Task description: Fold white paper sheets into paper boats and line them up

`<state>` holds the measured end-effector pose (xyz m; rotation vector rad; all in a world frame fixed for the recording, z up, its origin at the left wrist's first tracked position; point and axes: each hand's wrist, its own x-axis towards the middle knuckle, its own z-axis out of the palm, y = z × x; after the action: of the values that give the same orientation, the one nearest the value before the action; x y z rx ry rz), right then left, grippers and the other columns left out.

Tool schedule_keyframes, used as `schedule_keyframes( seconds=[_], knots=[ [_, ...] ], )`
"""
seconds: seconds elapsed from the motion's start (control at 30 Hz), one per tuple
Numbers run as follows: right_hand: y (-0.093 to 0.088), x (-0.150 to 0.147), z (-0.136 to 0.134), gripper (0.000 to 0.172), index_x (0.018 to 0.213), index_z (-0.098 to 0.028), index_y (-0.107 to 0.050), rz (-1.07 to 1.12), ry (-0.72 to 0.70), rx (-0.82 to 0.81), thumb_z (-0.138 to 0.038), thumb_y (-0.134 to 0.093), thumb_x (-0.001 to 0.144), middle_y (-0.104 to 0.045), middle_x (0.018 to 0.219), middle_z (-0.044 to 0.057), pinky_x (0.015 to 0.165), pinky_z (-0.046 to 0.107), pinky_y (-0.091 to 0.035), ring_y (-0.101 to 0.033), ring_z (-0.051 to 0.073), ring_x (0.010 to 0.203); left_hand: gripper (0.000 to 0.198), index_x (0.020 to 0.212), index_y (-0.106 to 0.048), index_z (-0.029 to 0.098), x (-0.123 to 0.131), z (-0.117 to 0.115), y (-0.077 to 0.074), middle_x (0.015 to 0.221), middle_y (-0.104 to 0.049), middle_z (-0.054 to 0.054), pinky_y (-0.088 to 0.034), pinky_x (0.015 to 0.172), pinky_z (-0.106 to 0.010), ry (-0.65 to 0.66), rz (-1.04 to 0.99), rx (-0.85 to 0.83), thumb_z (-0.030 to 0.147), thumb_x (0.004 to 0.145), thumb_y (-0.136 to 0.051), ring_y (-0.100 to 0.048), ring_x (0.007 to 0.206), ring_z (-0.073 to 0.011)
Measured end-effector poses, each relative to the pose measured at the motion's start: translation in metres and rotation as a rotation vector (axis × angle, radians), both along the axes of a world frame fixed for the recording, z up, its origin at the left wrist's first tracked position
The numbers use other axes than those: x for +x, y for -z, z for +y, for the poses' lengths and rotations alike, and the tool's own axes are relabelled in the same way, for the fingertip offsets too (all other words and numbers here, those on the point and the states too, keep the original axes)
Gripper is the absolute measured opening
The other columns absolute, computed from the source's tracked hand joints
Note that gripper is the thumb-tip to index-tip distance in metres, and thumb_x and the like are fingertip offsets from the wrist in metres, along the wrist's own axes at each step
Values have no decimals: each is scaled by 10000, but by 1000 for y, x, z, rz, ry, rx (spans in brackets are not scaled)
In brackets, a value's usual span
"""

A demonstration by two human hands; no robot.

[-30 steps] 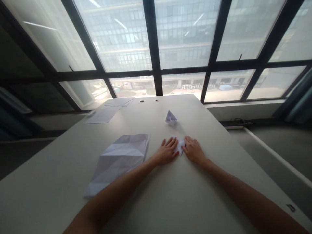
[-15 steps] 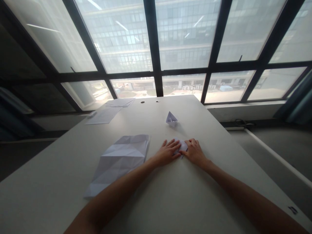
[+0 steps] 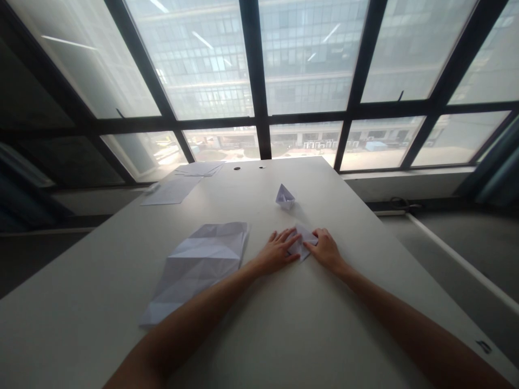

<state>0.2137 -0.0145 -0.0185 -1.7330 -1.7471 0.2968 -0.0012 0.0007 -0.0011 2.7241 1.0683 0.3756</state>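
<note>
A small folded white paper piece (image 3: pixel 302 242) lies on the pale table (image 3: pixel 259 324) between my two hands. My left hand (image 3: pixel 278 251) rests flat on its left part, fingers spread. On its right side my right hand (image 3: pixel 326 249) pinches a flap with curled fingers, and the flap's edge stands lifted. A finished little paper boat (image 3: pixel 285 196) stands farther back, apart from both hands.
A large creased white sheet (image 3: pixel 200 265) lies left of my left arm. Flat paper sheets (image 3: pixel 174 190) sit at the far left corner of the table. Behind the table's far edge stands a big window with dark frames (image 3: pixel 259 121).
My right hand has gone from lying flat beside the paper to gripping its right flap and raising it. The left hand has stayed pressing on the paper.
</note>
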Motion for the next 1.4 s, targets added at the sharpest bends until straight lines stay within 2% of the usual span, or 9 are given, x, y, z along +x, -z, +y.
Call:
schedule_keyframes(
  seconds=[0.13,0.23,0.33,0.43,0.57,0.73,1.0,1.2,1.4],
  knots=[
    [0,2,4,173,887,-180,-617,312,-80,48,-329,-589,804,-683,859,50,743,312,-486,-631,204,778,726,1502,-353,272,1,8,6,1542,-337,-134,-293,1147,-466,-146,-171,-32,481,869,-641,-349,1404,-299],
    [-3,3,6,216,887,-169,-615,517,-114,100,-351,-613,771,-685,837,52,690,303,-492,-631,201,749,662,1453,-428,221,0,18,7,1247,-602,-123,-444,1013,-420,-288,-390,-112,376,856,-667,-560,1174,-267],
    [-6,2,7,312,972,-162,-598,669,-108,111,-372,-645,746,-670,782,34,606,278,-477,-606,181,671,580,1400,-486,202,-1,24,5,946,-678,-49,-526,808,-336,-310,-600,-292,363,866,-647,-652,869,-201],
    [-7,1,5,410,1073,-148,-600,729,-103,114,-381,-657,741,-644,731,11,562,260,-458,-569,159,615,569,1334,-549,166,-1,24,1,880,-695,-41,-517,686,-271,-241,-726,-423,415,838,-675,-648,763,-174],
    [-6,1,6,485,1155,-127,-635,719,-130,97,-398,-656,753,-665,772,30,578,263,-470,-574,156,630,578,1251,-616,132,-1,22,-3,975,-725,-76,-517,692,-269,-206,-810,-472,427,770,-741,-653,797,-189],
    [-7,7,9,396,996,-114,-711,673,-265,-11,-416,-689,740,-725,887,78,671,287,-501,-636,200,758,408,965,-710,97,-1,19,-9,838,-716,-63,-486,639,-255,-231,-829,-488,438,747,-751,-628,720,-178],
    [-17,14,6,366,886,-117,-717,598,-468,-184,-442,-742,720,-662,731,10,589,253,-431,-578,170,656,397,827,-712,108,-1,15,-13,712,-683,-23,-435,549,-222,-249,-816,-542,493,736,-750,-596,627,-149],
    [-11,6,-1,306,720,-155,-645,434,-326,120,-441,-684,822,-565,622,-16,548,251,-375,-497,145,608,307,781,-736,137,2,11,-13,739,-725,-35,-496,640,-265,-267,-907,-318,443,768,-756,-645,684,-175],
    [-21,2,-12,157,841,-200,-665,115,-420,561,-274,-576,948,-685,824,51,764,309,-442,-570,186,811,133,887,-767,223,1,4,-19,901,-766,-60,-522,827,-356,-48,-921,100,336,875,-697,-693,847,-202]
  ],
)
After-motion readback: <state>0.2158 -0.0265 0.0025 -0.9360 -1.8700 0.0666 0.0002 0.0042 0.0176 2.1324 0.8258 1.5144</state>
